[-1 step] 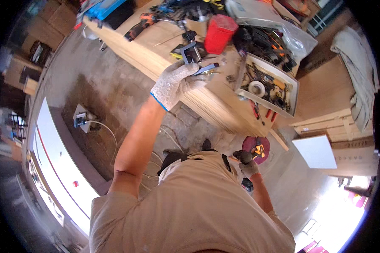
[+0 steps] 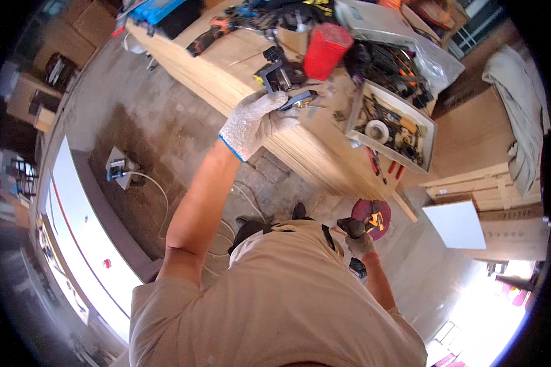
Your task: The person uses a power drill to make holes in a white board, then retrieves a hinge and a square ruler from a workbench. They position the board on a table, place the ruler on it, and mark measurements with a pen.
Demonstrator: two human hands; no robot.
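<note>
My gloved left hand is raised over the near edge of the wooden bench. Its fingers are closed round a grey C-shaped clamp with a black knob at its top and a flat dark arm at its lower end. Down at my right side, my gloved right hand grips a dark cordless drill. Below that hand shows the drill's black battery; the handle between is hidden by the fingers.
On the bench stand a red container, an orange-and-black power tool and a white tray of small parts. A round maroon stool carries a yellow tool. A white cable crosses the floor; a long white panel lies left.
The bench and its contents have shifted slightly rightward in view. My left hand still holds the clamp, and my right hand still holds the drill.
</note>
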